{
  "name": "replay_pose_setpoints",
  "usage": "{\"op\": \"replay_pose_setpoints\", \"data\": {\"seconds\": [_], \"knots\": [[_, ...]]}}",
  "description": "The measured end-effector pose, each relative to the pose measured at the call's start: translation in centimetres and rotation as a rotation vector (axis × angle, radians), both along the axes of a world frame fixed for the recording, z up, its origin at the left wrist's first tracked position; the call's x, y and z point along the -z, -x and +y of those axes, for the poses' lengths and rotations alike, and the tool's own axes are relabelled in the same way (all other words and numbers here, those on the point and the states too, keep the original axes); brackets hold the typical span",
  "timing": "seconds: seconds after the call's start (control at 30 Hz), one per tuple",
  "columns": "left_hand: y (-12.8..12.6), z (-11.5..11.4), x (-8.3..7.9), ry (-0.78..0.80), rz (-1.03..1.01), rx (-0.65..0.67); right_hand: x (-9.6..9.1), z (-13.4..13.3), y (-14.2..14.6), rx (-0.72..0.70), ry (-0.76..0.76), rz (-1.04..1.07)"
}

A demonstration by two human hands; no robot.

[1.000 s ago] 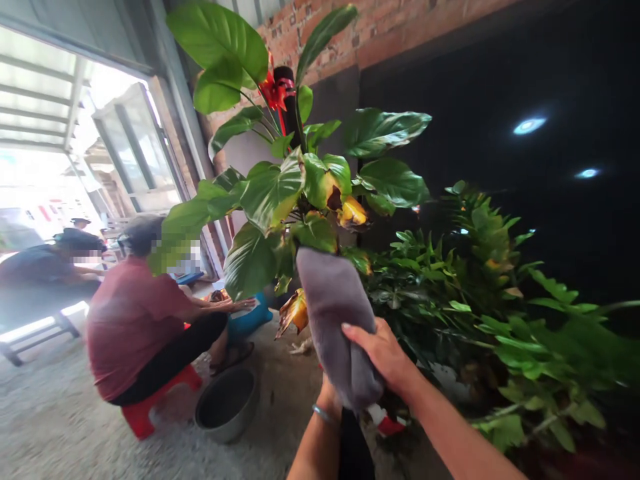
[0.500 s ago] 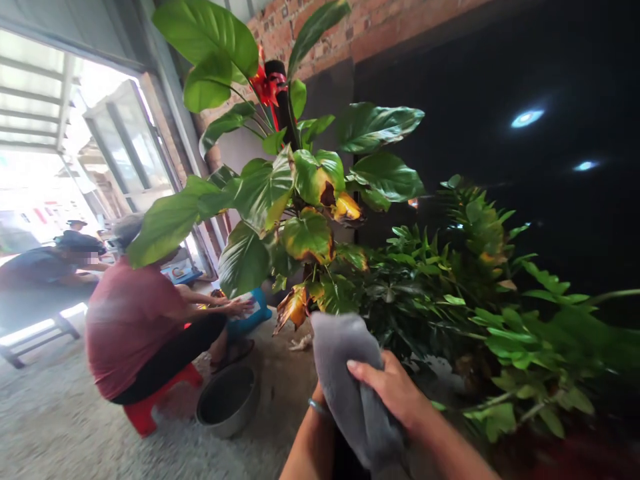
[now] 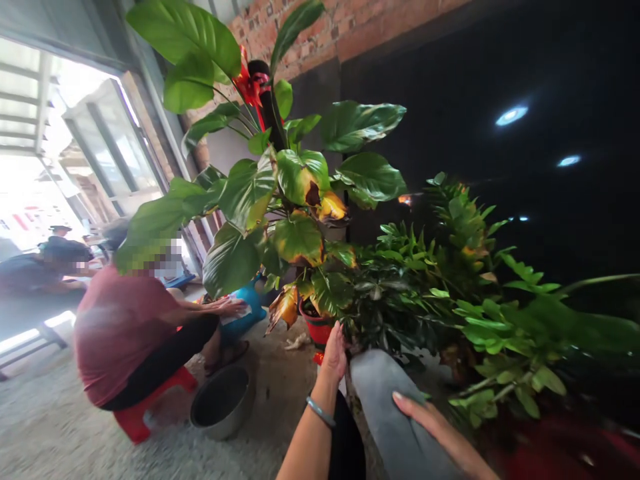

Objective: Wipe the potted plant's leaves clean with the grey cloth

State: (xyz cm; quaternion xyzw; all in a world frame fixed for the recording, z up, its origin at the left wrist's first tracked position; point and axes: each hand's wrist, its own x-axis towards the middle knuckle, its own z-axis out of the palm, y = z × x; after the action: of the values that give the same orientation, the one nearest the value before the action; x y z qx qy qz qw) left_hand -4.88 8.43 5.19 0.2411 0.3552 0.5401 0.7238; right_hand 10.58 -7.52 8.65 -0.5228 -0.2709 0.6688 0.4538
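Observation:
A long, rounded grey piece of soft cloth is at the lower middle of the head view. My right hand holds it from the right, one digit stretched across its face and the rest hidden behind it. To the left of the cloth, apart from it, is my left hand, upright with its fingers straight and nothing seen in them. A grey-green bangle circles that wrist. Just beyond the left fingertips stands a red plant pot.
A tall leafy plant rises ahead, with bushy greenery to the right. On the left, a person in a red shirt sits on a red stool beside a dark basin. Another person bends farther back.
The grey cloth has moved down and right with my right hand. My left hand, hidden behind the cloth before, now shows apart from it. The view has turned slightly right.

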Motion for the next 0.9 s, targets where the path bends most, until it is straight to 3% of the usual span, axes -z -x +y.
{"op": "replay_pose_setpoints", "data": {"seconds": [0.1, 0.23, 0.33, 0.4, 0.47, 0.57, 0.67, 0.73, 0.8, 0.9], "knots": [[-0.8, -0.4, 0.6, 0.008, 0.041, -0.008, -1.6, -0.4, -1.3, 0.218, 0.001, 0.025], [-2.0, -1.1, 0.9, -0.018, 0.188, -0.031, -4.7, 1.7, -1.2, 0.464, -0.054, 0.156], [-2.5, -1.6, 0.5, -0.063, 0.245, 0.013, -4.5, 2.2, 0.0, 0.368, 0.0, 0.29], [-2.7, -1.9, 0.1, -0.101, 0.23, 0.064, -3.2, 1.4, 0.7, 0.256, 0.053, 0.289], [-2.7, -2.3, -0.1, -0.132, 0.229, 0.107, -1.9, 0.3, 1.0, 0.242, 0.021, 0.223], [-2.6, -2.6, 0.1, -0.128, 0.261, 0.138, -2.3, 0.1, 0.9, 0.411, -0.019, 0.22], [-2.5, -2.4, 0.8, -0.074, 0.291, 0.115, -4.6, 2.3, 0.4, 0.627, -0.033, 0.37], [-2.3, -2.1, 1.2, -0.057, 0.3, 0.093, -5.5, 4.1, 0.2, 0.692, -0.026, 0.427], [-2.1, -1.8, 1.5, -0.052, 0.307, 0.082, -4.8, 4.8, 0.4, 0.623, 0.018, 0.439], [-1.8, -1.3, 1.6, -0.014, 0.285, -0.052, -1.3, 3.1, 1.2, 0.394, 0.058, 0.372]]}}
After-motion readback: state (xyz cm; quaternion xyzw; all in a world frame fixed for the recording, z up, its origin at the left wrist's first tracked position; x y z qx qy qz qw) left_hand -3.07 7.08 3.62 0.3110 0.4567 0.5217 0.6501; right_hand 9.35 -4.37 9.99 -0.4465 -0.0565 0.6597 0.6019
